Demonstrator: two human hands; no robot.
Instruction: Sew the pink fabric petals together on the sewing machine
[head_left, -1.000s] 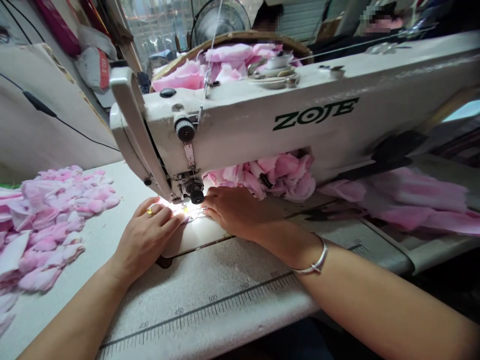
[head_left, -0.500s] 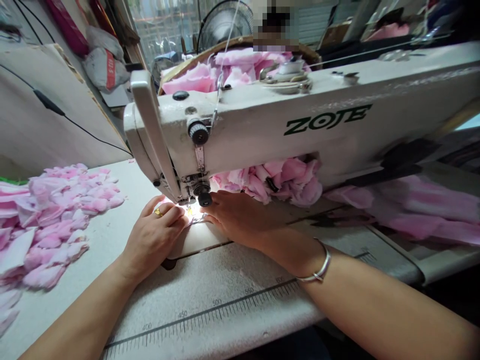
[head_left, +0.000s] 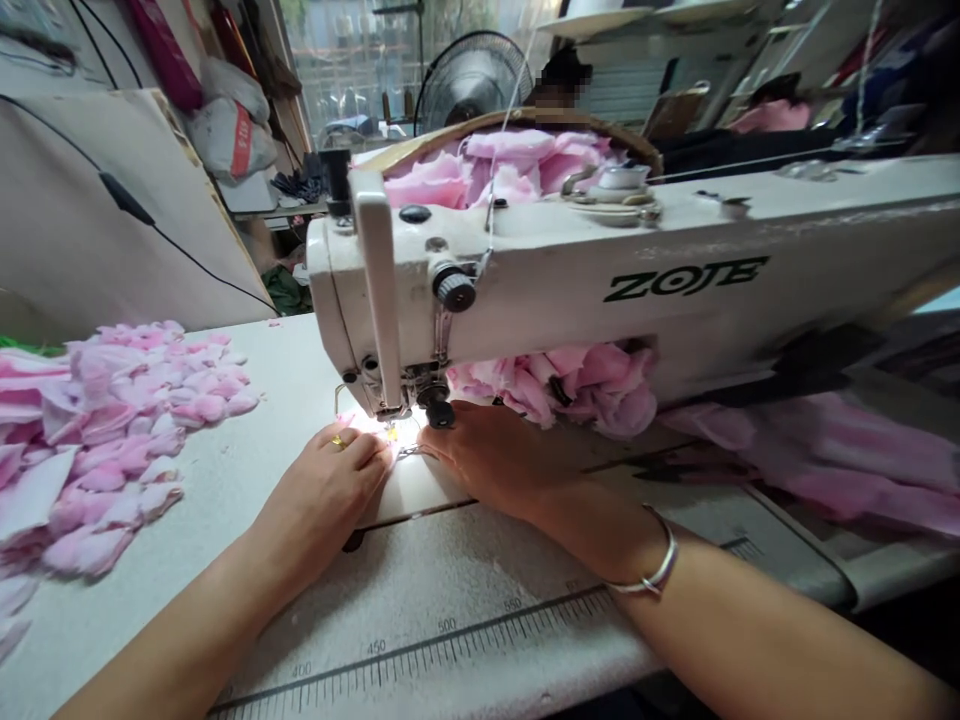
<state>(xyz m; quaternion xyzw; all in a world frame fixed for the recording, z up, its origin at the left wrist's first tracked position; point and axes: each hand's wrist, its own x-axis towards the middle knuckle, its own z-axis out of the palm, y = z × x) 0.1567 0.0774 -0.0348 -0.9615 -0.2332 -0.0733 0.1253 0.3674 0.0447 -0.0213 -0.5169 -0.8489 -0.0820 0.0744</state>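
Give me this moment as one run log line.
left hand: at lit needle area | right hand: just right of it | pink pieces: spread on table, left | pink fabric bunch: under sewing machine arm

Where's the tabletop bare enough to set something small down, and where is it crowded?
The tabletop is bare between the pink pile and the left hand, and between the right hand and the printed ruler. It's crowded under the sewing machine, where bunched pink fabric lies beyond the right hand, and farther right, where pink cloth lies.
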